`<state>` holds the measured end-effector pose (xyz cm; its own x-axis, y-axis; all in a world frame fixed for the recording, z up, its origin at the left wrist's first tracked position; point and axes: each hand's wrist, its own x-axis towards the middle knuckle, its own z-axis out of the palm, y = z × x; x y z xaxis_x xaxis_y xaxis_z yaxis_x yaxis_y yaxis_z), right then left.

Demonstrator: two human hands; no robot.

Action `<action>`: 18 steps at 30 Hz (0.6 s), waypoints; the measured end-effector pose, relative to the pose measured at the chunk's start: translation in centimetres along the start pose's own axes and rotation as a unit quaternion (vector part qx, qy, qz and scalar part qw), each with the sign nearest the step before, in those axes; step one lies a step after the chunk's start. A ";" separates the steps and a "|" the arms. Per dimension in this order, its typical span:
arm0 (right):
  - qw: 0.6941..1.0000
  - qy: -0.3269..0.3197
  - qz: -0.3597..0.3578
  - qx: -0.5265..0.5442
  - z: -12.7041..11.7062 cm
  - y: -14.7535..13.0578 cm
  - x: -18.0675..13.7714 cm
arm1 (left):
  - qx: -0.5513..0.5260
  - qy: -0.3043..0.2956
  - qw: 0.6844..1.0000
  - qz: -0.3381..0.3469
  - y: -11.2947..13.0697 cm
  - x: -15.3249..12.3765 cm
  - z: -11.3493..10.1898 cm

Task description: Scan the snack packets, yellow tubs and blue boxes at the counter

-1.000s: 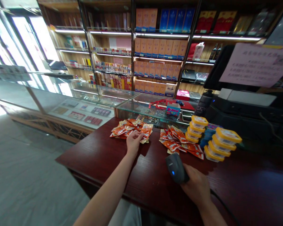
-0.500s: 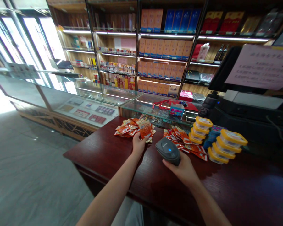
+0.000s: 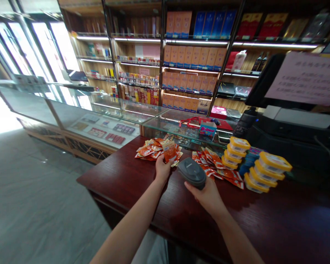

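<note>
Between the thumb and fingers of my left hand (image 3: 162, 169) is an orange snack packet (image 3: 169, 151), raised at the edge of a loose pile of similar packets (image 3: 147, 149). My right hand (image 3: 207, 196) is wrapped round a dark grey barcode scanner (image 3: 191, 171), its head pointing left toward that packet. Behind the scanner, a second heap of orange-red packets (image 3: 213, 158) lies on the dark wooden counter (image 3: 118, 176). Part of this heap is hidden by the scanner.
Stacked yellow-lidded tubs (image 3: 266, 172) and another such stack (image 3: 233, 154) stand right of the packets. A glass display case (image 3: 165, 123) borders the counter's far side. A monitor with a pink paper (image 3: 305, 79) leans in at right. Boxed shelves (image 3: 194, 57) line the wall.
My right hand has brought the scanner slightly left, closer to the packet in my left hand. The blue light on the scanner no longer shows. The view has shifted a little.
</note>
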<state>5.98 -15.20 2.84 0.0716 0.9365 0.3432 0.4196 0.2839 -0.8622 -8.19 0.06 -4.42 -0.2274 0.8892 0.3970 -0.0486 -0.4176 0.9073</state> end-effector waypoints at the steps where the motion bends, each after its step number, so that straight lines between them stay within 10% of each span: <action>1: 1.000 0.001 -0.005 0.000 0.0 0.0 0.0 | -0.001 0.005 1.000 -0.004 0.0 0.0 0.0; 8: 0.989 -0.013 -0.033 -0.143 -1.3 1.0 -1.1 | -0.006 0.002 1.000 -0.005 0.3 -0.1 0.0; 18: 0.884 -0.003 -0.084 -0.460 -4.6 6.6 -5.7 | 0.004 -0.061 0.998 0.004 0.8 -0.3 0.6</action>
<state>12.55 -19.62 -3.11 -0.0653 0.8988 0.4334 0.9822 0.1346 -0.1311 -7.61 -0.41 -3.76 -0.1084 0.9022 0.4176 -0.0396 -0.4236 0.9050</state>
